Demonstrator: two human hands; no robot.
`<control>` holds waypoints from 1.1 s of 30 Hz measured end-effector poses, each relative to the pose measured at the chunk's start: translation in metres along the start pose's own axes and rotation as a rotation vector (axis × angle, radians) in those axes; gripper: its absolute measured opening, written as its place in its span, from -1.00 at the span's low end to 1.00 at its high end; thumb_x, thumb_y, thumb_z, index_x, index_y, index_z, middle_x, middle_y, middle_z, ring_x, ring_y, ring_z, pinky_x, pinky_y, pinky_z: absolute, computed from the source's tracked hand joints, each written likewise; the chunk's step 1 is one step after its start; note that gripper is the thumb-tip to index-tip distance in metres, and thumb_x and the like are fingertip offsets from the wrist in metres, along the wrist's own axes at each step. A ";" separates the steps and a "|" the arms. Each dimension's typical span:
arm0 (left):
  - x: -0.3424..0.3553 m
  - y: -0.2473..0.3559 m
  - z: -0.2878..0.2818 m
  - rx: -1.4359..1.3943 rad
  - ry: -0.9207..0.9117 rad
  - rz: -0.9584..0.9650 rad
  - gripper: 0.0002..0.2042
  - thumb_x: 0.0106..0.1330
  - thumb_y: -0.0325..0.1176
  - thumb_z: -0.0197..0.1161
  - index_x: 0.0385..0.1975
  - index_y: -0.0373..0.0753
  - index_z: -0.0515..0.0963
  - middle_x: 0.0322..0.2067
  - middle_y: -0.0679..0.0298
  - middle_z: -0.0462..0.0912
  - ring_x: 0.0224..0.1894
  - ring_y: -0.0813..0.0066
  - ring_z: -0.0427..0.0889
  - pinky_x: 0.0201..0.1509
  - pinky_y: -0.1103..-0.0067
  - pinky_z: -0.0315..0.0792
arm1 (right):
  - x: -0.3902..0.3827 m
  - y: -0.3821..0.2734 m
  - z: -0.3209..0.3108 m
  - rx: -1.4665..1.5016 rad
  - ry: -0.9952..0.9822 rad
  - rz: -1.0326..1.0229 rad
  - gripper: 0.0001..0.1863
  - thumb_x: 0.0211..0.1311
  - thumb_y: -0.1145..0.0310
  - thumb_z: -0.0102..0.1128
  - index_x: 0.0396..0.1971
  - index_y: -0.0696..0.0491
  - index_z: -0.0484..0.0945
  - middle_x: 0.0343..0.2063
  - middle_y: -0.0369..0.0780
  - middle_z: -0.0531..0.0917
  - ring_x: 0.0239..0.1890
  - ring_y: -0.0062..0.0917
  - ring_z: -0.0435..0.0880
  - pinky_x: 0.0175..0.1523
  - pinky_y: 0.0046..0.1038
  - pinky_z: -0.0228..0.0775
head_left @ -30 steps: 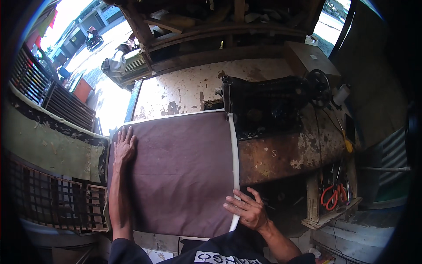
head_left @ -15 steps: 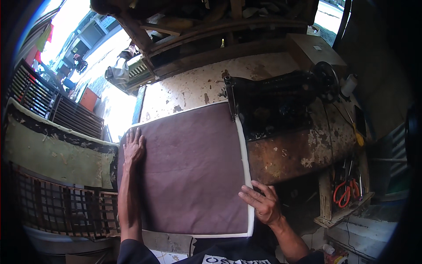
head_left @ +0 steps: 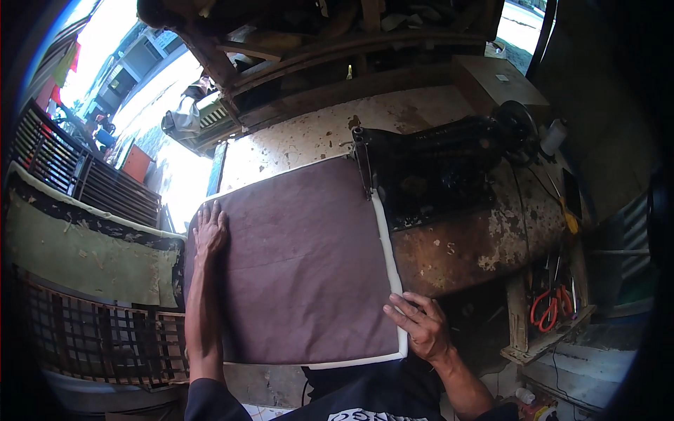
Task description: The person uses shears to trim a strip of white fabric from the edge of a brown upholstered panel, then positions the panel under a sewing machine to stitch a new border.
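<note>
A large brown fabric panel [head_left: 302,266] with white edging [head_left: 385,245] lies before me, its far right corner by the needle end of a black sewing machine [head_left: 428,172]. My left hand [head_left: 210,228] rests flat on the panel's far left part, fingers stretched out. At the right edge, my right hand [head_left: 420,324] has its fingers over the white edging; its thumb is hidden, seemingly beneath the panel. The panel's near edge reaches close to my body.
The machine stands on a worn, peeling table [head_left: 449,252]. Orange-handled scissors [head_left: 551,309] hang in a wooden rack at right. A thread cone [head_left: 554,137] stands by the handwheel. A green padded piece [head_left: 91,242] is at left, and a cardboard box [head_left: 500,88] sits behind.
The panel has slid a little away from me along the machine, its near edge now farther forward. Both hands keep about the same places on it. The view has shifted slightly.
</note>
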State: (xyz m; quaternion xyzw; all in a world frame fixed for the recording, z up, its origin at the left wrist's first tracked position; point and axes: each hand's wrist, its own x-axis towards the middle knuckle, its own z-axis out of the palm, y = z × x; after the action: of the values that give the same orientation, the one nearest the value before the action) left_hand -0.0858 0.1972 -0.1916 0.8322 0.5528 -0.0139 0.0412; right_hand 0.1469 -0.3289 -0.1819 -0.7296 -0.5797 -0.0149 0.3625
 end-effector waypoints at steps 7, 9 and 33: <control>0.014 0.010 0.001 -0.007 -0.006 -0.018 -0.39 0.65 0.16 -0.25 0.64 0.17 0.08 0.67 0.19 -0.10 0.70 0.06 -0.18 0.63 -0.18 -0.19 | 0.003 0.005 0.000 -0.047 0.037 0.031 -0.59 0.20 0.47 0.25 0.05 -0.07 0.80 0.13 -0.32 0.77 0.08 -0.39 0.69 0.11 -0.39 0.63; 0.016 0.011 0.001 -0.016 0.002 -0.023 -0.39 0.65 0.16 -0.25 0.64 0.17 0.08 0.67 0.18 -0.10 0.70 0.06 -0.18 0.63 -0.18 -0.19 | 0.005 0.006 -0.001 -0.058 0.047 0.043 -0.59 0.19 0.47 0.26 0.04 -0.06 0.80 0.11 -0.31 0.77 0.06 -0.39 0.70 0.09 -0.40 0.65; 0.062 0.025 -0.004 -0.065 0.034 -0.028 -0.38 0.65 0.13 -0.21 0.63 0.11 0.11 0.67 0.19 -0.06 0.70 0.09 -0.16 0.64 -0.16 -0.16 | 0.023 0.002 -0.003 -0.151 0.011 0.087 -0.43 -0.13 0.42 0.58 0.03 -0.21 0.82 0.13 -0.47 0.76 -0.07 -0.49 0.65 -0.21 -0.55 0.67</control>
State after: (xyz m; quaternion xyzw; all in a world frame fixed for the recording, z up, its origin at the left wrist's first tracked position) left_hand -0.0391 0.2446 -0.1904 0.8228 0.5650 0.0176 0.0586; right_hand 0.1571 -0.3111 -0.1707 -0.7794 -0.5426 -0.0468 0.3097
